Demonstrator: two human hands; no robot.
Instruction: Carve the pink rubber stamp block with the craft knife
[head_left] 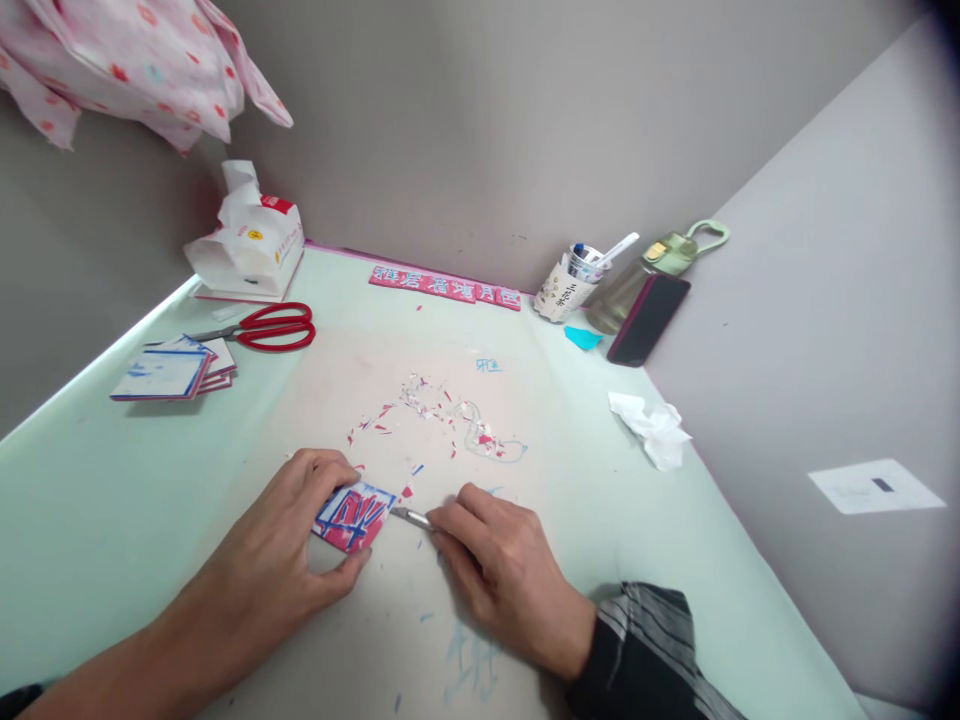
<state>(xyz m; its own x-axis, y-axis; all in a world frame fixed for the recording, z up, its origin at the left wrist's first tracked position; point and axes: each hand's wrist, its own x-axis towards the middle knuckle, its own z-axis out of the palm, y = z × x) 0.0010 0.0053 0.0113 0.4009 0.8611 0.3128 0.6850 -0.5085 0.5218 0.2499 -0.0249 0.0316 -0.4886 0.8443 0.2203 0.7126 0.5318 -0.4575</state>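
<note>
My left hand point(300, 540) grips a small square tile point(354, 517) by its edges, thumb below and fingers above. Its face is pink and white with thick blue outlines of a character, partly cut away. Pinched in my right hand point(499, 565) is a slim silver craft knife point(411, 517), its blade pointing left at the tile's right corner. Just beyond the hands lie pink, white and blue shavings point(424, 395) scattered on the table. A few more scraps lie close to the blade.
Red-handled scissors point(276, 327) and stacked square tiles point(161, 372) lie left, before a tissue pack point(255, 240). A row of carved pink tiles point(446, 286) lines the back. At right are a pen cup point(566, 285), green bottle point(626, 285), leaning phone point(649, 318) and crumpled tissue point(651, 430).
</note>
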